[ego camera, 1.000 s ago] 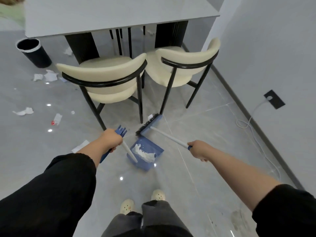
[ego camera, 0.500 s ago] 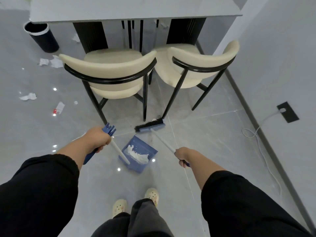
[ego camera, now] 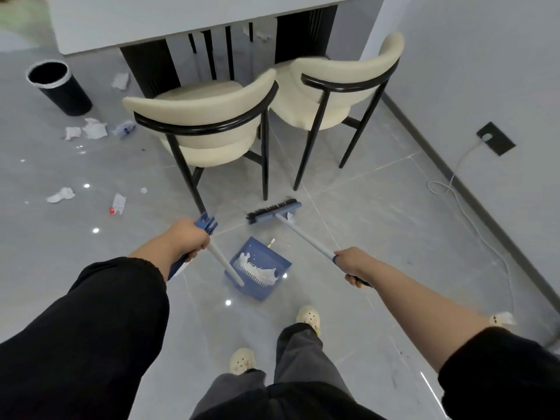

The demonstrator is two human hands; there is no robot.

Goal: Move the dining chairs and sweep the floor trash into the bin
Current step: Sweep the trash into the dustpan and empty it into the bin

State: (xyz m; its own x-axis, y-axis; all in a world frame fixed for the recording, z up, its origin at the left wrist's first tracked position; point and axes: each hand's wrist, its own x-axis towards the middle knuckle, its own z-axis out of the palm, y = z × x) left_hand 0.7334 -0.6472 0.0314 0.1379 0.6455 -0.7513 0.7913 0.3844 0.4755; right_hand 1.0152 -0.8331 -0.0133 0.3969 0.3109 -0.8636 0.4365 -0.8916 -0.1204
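On the head camera, my left hand (ego camera: 189, 237) has its fingers curled round the dustpan (ego camera: 263, 268) handle, and my right hand (ego camera: 353, 265) grips the broom (ego camera: 274, 211) shaft. The pan sits low by my feet with white scraps in it. The chairs (ego camera: 206, 116) stand at the bench (ego camera: 181, 19) edge, and the bin (ego camera: 59, 86) is far left among paper scraps (ego camera: 94, 128). I judge that tilting the pan would spill it, and the broom could snag a chair leg or the cable (ego camera: 472, 213).
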